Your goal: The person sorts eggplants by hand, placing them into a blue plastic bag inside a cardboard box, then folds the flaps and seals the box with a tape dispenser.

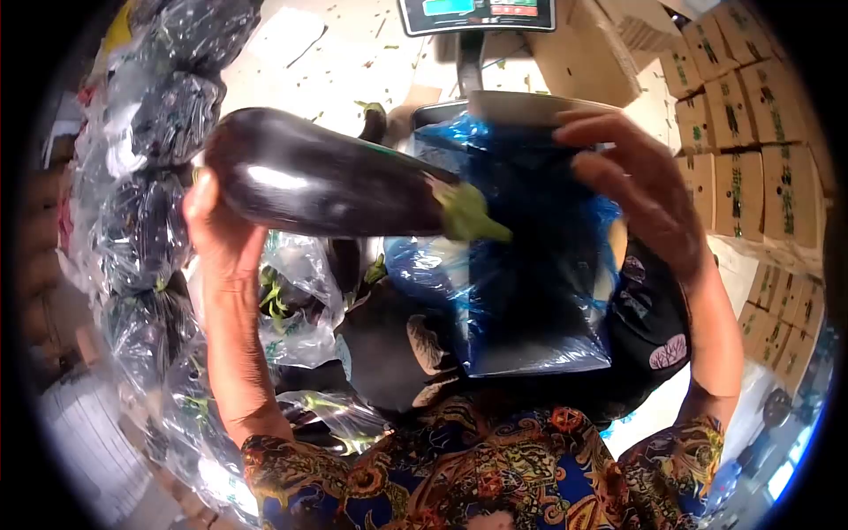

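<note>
A large, glossy dark eggplant (327, 177) lies across the view with its green stem end pointing right. My left hand (219, 234) grips it by the rounded end, with the fingers mostly hidden behind it. The stem tip overlaps a box lined with a blue plastic bag (430, 269), which sits in front of me. Over the right side of that box hovers my right hand (640, 181), a little blurred, its fingers apart and holding nothing. The dark inside of the lined box does not show clearly.
Behind the box stands a scale with a lit display (477, 13). Clear bags of eggplants (146, 221) are piled along the left. Another eggplant (374, 122) lies beyond the held one. Stacked cardboard boxes (738, 190) rise on the right.
</note>
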Available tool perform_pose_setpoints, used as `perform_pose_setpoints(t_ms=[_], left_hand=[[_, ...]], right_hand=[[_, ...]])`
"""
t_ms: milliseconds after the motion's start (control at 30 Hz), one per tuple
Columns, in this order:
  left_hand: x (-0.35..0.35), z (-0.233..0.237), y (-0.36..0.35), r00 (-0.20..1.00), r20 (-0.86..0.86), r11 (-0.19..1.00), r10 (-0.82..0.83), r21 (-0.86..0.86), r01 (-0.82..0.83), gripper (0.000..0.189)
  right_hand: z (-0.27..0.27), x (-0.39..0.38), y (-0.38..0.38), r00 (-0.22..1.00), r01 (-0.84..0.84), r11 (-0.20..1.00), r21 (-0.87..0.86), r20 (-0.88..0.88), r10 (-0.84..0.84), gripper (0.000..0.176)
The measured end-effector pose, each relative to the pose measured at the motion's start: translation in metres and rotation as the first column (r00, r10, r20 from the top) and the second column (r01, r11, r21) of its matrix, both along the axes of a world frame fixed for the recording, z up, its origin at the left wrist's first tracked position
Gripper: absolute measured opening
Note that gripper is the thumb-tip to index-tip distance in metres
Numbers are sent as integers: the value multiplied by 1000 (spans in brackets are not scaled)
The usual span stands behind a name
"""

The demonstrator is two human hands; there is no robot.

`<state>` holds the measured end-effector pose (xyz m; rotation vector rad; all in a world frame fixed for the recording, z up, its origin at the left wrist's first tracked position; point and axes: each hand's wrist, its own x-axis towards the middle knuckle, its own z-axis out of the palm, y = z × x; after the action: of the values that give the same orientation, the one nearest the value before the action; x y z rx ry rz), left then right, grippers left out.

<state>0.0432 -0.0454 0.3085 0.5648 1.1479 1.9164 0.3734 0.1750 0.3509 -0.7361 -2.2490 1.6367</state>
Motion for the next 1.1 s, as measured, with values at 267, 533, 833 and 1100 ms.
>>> perform_pose_setpoints(t_ms=[267, 533, 833, 1100], left_hand=[[96, 17, 65, 875, 310, 926, -371, 200, 321, 54], [156, 20, 72, 673, 620, 914, -404, 259, 311, 56], [181, 25, 77, 725, 395, 788, -564, -8, 616, 64], [120, -6, 114, 490, -630, 794, -603, -529, 299, 39]], right_hand=[[4, 14, -5, 917, -297, 781, -550, -394, 71, 77], [18, 30, -37, 713, -193, 652, -733, -561, -420, 105], [22, 32, -40, 798, 249, 911, -328, -464, -385, 38], [-9, 36, -56, 979, 103, 708, -699, -55, -196, 58]])
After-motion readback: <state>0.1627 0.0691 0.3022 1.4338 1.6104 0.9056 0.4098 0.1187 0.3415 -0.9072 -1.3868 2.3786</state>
